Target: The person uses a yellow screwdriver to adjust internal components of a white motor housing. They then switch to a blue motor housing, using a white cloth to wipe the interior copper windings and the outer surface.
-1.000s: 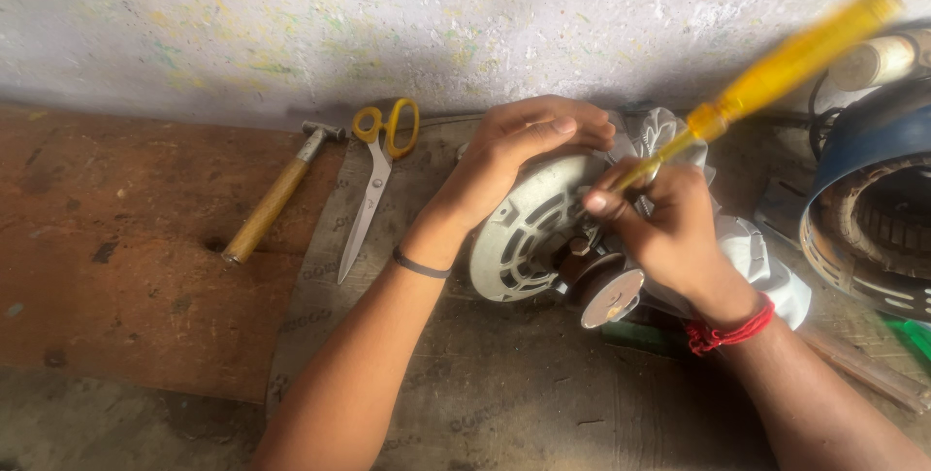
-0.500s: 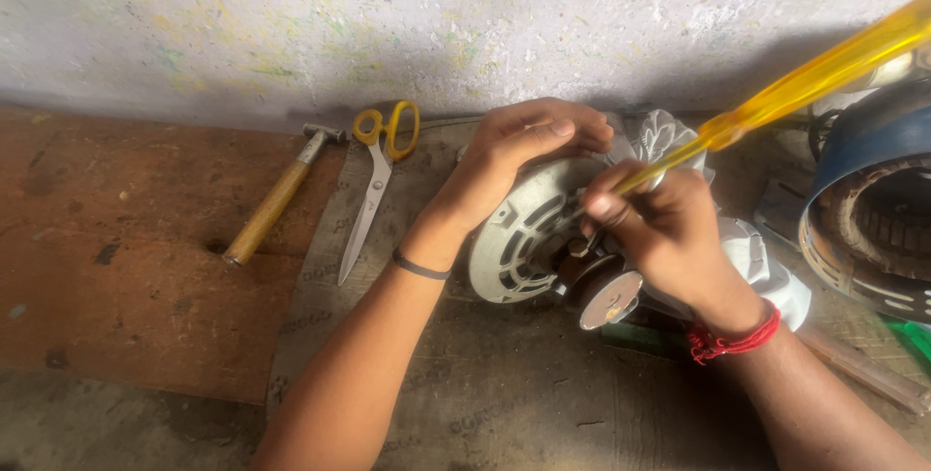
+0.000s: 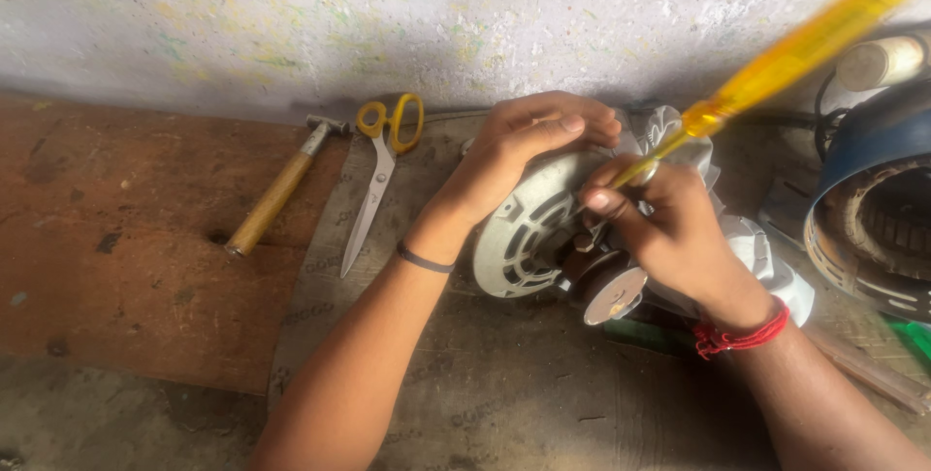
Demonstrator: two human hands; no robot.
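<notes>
Head-camera view down onto a worn workbench against a stained, whitewashed wall (image 3: 291, 15). Near the middle, lying on its side on a sheet of grey cardboard (image 3: 320, 296): a small electric motor (image 3: 529, 233) with a pale grey, slotted round end cover and a short shaft ending in a flat metal disc, facing the viewer.

Left hand (image 3: 524, 146) draped over the top rim of the motor, fingers curled and closed around the casing, apparently to steady it against the push of a tool. Right hand (image 3: 669, 224) closed tight around the metal shank of a screwdriver (image 3: 776, 68), pinched low near the tip for control; translucent yellow handle slanting up and to the right, blurred. Tip set into the end cover beside the shaft; exact contact hidden by fingers. Red thread around the right wrist, dark band around the left.

To the left, well apart from the motor: a wooden-handled hammer (image 3: 281, 190) and yellow-handled scissors (image 3: 380, 165), lying closed. At the right edge, a larger blue motor housing (image 3: 863, 199) with windings visible inside.
</notes>
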